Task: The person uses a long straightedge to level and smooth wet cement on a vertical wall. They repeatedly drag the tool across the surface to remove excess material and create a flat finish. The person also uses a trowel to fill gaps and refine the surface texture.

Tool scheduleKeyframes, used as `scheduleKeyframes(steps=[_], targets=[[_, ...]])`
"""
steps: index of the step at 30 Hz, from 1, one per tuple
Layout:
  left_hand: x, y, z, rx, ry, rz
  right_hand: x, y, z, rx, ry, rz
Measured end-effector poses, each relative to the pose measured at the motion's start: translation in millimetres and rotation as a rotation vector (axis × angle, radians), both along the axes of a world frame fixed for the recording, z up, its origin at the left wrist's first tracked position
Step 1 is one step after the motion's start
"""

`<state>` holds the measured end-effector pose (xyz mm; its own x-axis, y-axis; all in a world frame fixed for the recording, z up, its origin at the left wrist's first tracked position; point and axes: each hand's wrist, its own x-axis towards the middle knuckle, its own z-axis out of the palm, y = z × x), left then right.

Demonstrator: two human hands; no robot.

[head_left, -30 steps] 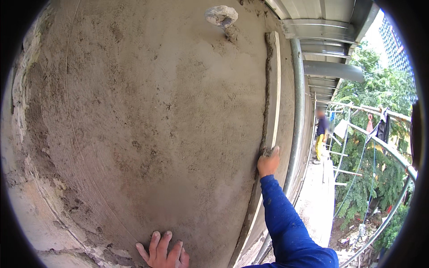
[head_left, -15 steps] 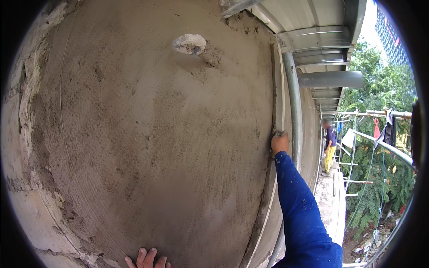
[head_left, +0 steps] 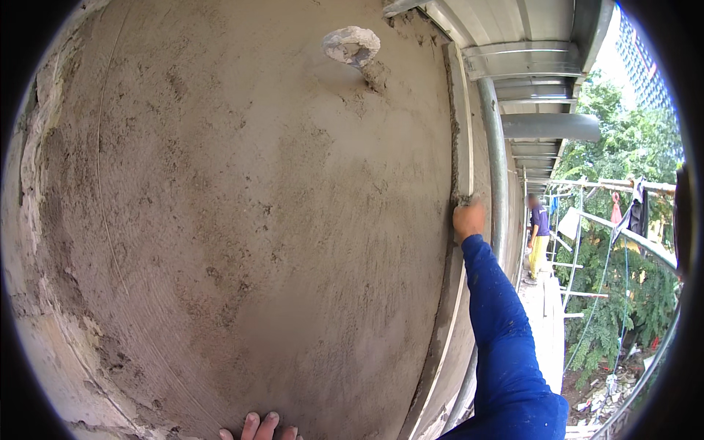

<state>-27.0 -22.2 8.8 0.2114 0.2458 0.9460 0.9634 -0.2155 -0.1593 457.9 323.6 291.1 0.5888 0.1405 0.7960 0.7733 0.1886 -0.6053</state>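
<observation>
A broad wall of wet grey-brown plaster (head_left: 315,213) fills most of the view. Along its right edge runs a long straight strip (head_left: 460,139), upright and coated with mortar on its near side. My right hand (head_left: 469,220), in a blue sleeve, is closed at this strip about halfway up. A dab of mortar shows above its knuckles; whatever the fingers grip is hidden. At the lower edge, the fingertips of my left hand (head_left: 262,427) lie spread against the plaster, while the rest of that hand is out of frame.
A ragged hole (head_left: 352,45) breaks the plaster near the top. Right of the strip stands a metal pole (head_left: 496,165), with a grey pipe (head_left: 551,127) under the metal roofing. Farther along the scaffold, a person (head_left: 539,235) in yellow trousers stands on the walkway.
The view has shifted, so the hole now sits higher and farther right. My right hand stays closed at the strip. My left fingertips remain near the lower edge, spread on the plaster.
</observation>
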Motion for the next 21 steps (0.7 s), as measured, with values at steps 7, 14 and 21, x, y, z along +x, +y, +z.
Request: scheduleKeyframes(steps=[7, 14, 21], targets=[[0, 1, 0, -0.027, -0.035, -0.027, -68, -50, -137, 0.019, -0.109, 0.024], [0, -5, 1, -0.045, -0.051, 0.041, -40, -15, -148, 0.05, -0.028, 0.215], [3, 4, -5, -0.005, -0.056, 0.089, 61, 51, 39, 0.093, 0.021, 0.142]])
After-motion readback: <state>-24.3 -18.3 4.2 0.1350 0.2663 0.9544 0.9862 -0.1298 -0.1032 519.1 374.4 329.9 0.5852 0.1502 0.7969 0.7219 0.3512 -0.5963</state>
